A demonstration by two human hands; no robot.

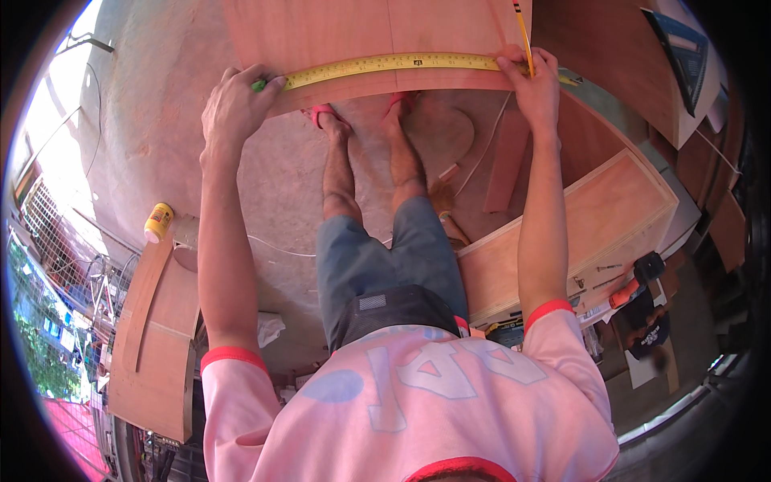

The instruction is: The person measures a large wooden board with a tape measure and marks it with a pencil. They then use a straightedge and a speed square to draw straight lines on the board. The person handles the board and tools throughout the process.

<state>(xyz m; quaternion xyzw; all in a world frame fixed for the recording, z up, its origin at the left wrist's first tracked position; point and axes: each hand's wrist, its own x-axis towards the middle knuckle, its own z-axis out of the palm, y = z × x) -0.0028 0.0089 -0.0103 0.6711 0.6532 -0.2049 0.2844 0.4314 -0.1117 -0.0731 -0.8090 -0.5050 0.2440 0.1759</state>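
Note:
A yellow tape measure (361, 66) is stretched along the near edge of a plywood board (313, 28). At its left end my left hand (239, 108) pinches the tape, and a green part shows between thumb and fingers. My right hand (532, 88) presses the tape at the board's right side, thumb on top. Between those same fingers a yellow pencil (526, 36) points away from me. The tape's far right tip passes beyond my right hand. A thin line crosses the board near its middle.
To the right lie a blue set square (683, 56) on a panel, a wooden box frame (578, 225) and an orange-black power tool (634, 285). On the left, a yellow bottle (158, 222) stands by curved plywood pieces (152, 337). A white cord (281, 251) crosses the floor.

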